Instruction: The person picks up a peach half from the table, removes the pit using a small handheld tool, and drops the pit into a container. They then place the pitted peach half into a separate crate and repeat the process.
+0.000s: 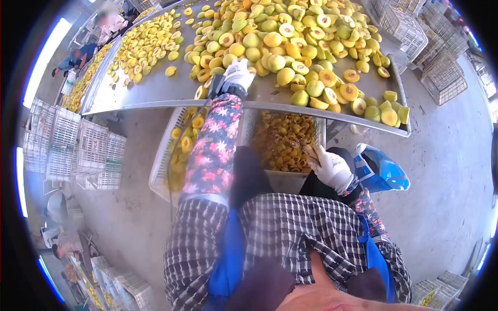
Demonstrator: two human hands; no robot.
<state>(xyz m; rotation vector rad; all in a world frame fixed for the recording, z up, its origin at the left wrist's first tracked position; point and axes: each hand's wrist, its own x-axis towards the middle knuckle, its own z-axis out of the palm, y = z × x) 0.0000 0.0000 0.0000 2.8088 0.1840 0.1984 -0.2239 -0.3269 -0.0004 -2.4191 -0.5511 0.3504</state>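
Observation:
My left hand (238, 75), in a white glove, reaches over the near edge of the metal table (150, 92) and is at the front of a heap of yellow peach halves (280, 39). Its fingertips point away from me, so I cannot make out whether they grip a peach. Low in front of my lap, my right hand (333, 168), also gloved, is closed around a small pitting tool with a light brown handle (311, 152). The tool points toward a crate of brown peach pits (285, 137) below the table edge; its tip is hard to make out.
A white crate of peach halves (179, 155) stands below the table, left of the pit crate. A blue and white bag (384, 168) is at my right. Stacked crates (65, 137) stand left, more crates (443, 80) right. People work at far left.

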